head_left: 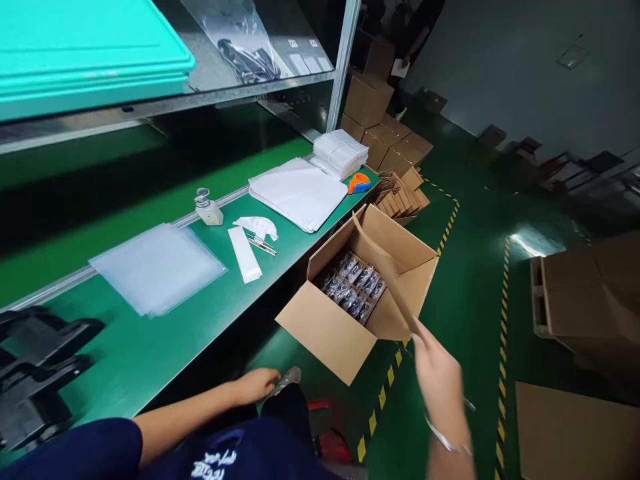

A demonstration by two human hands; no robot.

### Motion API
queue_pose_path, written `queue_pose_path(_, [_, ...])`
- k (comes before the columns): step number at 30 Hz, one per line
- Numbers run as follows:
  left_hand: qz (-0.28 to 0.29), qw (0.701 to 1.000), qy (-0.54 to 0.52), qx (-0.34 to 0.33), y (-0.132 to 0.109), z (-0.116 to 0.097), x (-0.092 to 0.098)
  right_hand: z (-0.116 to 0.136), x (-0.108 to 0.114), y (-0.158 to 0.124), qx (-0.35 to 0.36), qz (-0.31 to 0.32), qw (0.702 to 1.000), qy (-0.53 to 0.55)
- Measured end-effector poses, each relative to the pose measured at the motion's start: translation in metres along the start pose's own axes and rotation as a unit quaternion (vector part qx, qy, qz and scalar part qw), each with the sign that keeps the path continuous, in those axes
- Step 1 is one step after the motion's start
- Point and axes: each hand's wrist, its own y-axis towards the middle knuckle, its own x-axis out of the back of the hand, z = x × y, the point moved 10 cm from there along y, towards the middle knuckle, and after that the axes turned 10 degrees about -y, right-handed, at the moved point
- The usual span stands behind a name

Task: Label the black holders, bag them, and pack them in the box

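My right hand (436, 373) grips the lower end of a thin cardboard sheet (387, 267), which is tilted and seen nearly edge-on over an open carton (325, 333). Inside the carton, dark items in clear plastic bags (353, 287) sit in the cells of a cardboard divider; the sheet and walls hide part of the inside. My left hand (257, 385) hangs below the bench edge, in front of the carton and apart from it. Its fingers are loosely bent, with nothing visible in them.
The green bench (200, 333) carries clear plastic sheets (160, 267), white sheets (297, 193), a small bottle (209, 208), tweezers (263, 247) and an orange-blue tape dispenser (359, 183). A metal shelf post (343, 67) rises behind. Stacked cartons (370, 100) stand beyond; a person is at the back.
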Motion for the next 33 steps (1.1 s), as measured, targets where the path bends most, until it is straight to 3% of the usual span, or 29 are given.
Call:
queue_pose_path(3, [0.007, 0.993, 0.116, 0.023, 0.016, -0.046, 0.023, 0.057, -0.056, 0.054, 0.059, 0.009, 0.996, -0.069])
queue_pose_path(5, [-0.004, 0.986, 0.166, 0.030, 0.022, -0.077, 0.042, 0.077, -0.097, 0.081, 0.089, 0.041, 0.990, -0.102])
queue_pose_path(9, [-0.004, 0.976, 0.216, 0.030, 0.025, -0.129, 0.066, 0.065, -0.169, 0.108, 0.085, 0.132, 0.979, -0.127])
queue_pose_path(15, [0.015, 0.975, 0.221, -0.027, 0.053, -0.180, 0.069, 0.053, -0.255, 0.122, 0.085, 0.286, 0.946, -0.127])
queue_pose_path(17, [0.013, 0.970, 0.237, -0.061, 0.071, -0.198, 0.070, 0.058, -0.268, 0.153, 0.073, 0.286, 0.947, -0.128])
queue_pose_path(21, [0.023, 0.948, 0.288, -0.134, 0.101, -0.229, 0.072, 0.056, -0.296, 0.242, 0.016, 0.265, 0.955, -0.134])
queue_pose_path(25, [0.045, 0.943, 0.298, -0.144, 0.116, -0.225, 0.075, 0.039, -0.355, 0.291, -0.023, 0.295, 0.946, -0.133])
queue_pose_path(30, [0.022, 0.952, 0.297, -0.066, 0.132, -0.189, 0.079, 0.021, -0.431, 0.296, -0.018, 0.340, 0.931, -0.133])
queue_pose_path(33, [0.038, 0.956, 0.288, -0.042, 0.143, -0.178, 0.065, 0.014, -0.454, 0.299, -0.004, 0.374, 0.918, -0.131])
